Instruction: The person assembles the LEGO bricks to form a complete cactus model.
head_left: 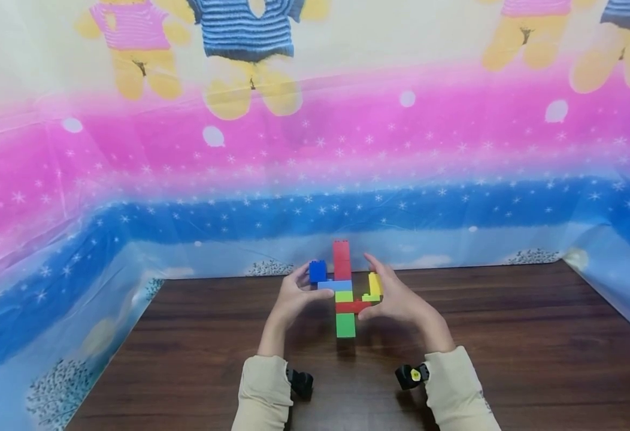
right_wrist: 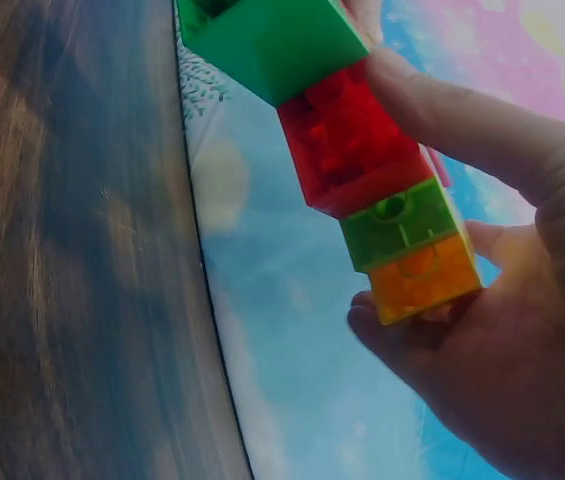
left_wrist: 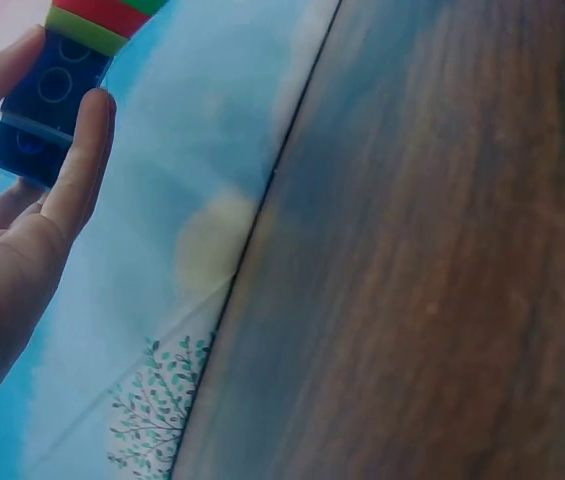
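Both hands hold one model of toy building bricks [head_left: 344,296] upright over the table. Two red bricks stack at its top, above a light blue bar, a lime brick, a red bar and a green brick [head_left: 345,325]. My left hand [head_left: 291,296] grips the left arm, its fingers behind the dark blue brick [head_left: 317,271] and its thumb at the light blue bar. Around the right arm curls my right hand [head_left: 401,296], thumb by the red bar [right_wrist: 350,135] and fingers behind the yellow brick [head_left: 374,284]. Lime pieces [right_wrist: 398,224] join red to yellow there.
Beneath the hands lies a dark wooden table [head_left: 202,359]. A printed cloth [head_left: 315,209] with bears, snowflakes and clouds hangs along its back and sides. Black wrist cameras [head_left: 300,384] are strapped at both cream sleeves [head_left: 263,392].
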Available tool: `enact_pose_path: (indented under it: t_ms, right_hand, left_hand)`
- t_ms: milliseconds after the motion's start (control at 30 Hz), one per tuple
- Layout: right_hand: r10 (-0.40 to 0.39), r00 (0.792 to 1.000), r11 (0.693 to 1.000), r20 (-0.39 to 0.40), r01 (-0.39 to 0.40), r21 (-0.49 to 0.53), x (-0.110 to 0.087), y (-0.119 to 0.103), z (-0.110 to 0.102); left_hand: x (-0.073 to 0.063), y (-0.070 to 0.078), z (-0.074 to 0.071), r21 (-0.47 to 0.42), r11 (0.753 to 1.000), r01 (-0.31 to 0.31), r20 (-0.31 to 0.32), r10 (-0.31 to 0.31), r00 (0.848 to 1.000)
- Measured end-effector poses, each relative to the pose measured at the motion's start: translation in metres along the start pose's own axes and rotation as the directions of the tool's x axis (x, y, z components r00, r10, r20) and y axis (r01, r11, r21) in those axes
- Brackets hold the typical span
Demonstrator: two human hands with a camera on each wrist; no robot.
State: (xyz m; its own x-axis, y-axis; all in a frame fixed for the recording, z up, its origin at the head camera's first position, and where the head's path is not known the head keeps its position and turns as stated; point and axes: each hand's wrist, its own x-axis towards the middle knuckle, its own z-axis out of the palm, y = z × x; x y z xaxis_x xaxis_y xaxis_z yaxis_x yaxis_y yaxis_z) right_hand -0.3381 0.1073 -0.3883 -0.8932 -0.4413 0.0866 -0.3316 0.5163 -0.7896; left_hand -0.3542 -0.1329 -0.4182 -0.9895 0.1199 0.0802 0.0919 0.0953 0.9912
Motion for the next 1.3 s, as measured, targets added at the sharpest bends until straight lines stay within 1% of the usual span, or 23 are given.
enact_pose_path:
  t_ms: [133, 267, 367, 500, 600, 933, 1033, 1200, 1300]
  right_hand:
    - [0.009, 1.0, 0.999, 0.025, -0.008, -0.037, 0.001, 0.003, 0.001]
    - [0.014, 1.0, 0.997, 0.017, -0.012, -0.076, 0.003, 0.006, 0.003]
    - [0.007, 1.0, 0.995, 0.003, -0.007, -0.096, 0.003, 0.009, 0.003]
    - [0.029, 1.0, 0.994, 0.003, -0.029, -0.108, 0.001, 0.014, 0.002]
    - [0.053, 0.998, 0.993, 0.013, -0.052, -0.108, 0.001, 0.018, 0.002]
    - [0.092, 0.995, 0.988, 0.031, -0.088, -0.123, 0.002, 0.035, 0.005]
    - [0.1, 0.994, 0.988, 0.041, -0.094, -0.125, 0.002, 0.04, 0.006]
    - [0.121, 0.991, 0.986, 0.063, -0.112, -0.12, 0.002, 0.046, 0.008]
    - [0.13, 0.988, 0.986, 0.079, -0.121, -0.118, 0.002, 0.049, 0.008]
  left_hand:
    - [0.002, -0.004, 0.0, -0.015, 0.999, 0.03, 0.011, -0.03, 0.999]
    - [0.002, -0.008, 0.001, -0.023, 0.999, 0.043, 0.027, -0.043, 0.999]
    - [0.001, -0.011, 0.002, -0.013, 0.999, 0.043, 0.06, -0.043, 0.997]
    - [0.001, -0.014, 0.004, -0.02, 0.999, 0.035, 0.119, -0.032, 0.992]
    - [0.001, -0.016, 0.006, -0.028, 0.999, 0.029, 0.138, -0.025, 0.99]
    - [0.004, -0.019, 0.016, 0.014, 0.998, 0.067, 0.155, -0.068, 0.985]
    - [0.003, -0.019, 0.015, 0.053, 0.995, 0.082, 0.144, -0.089, 0.986]
    - [0.001, -0.02, 0.014, 0.131, 0.982, 0.134, 0.117, -0.15, 0.982]
    - [0.001, -0.02, 0.013, 0.178, 0.974, 0.143, 0.104, -0.163, 0.981]
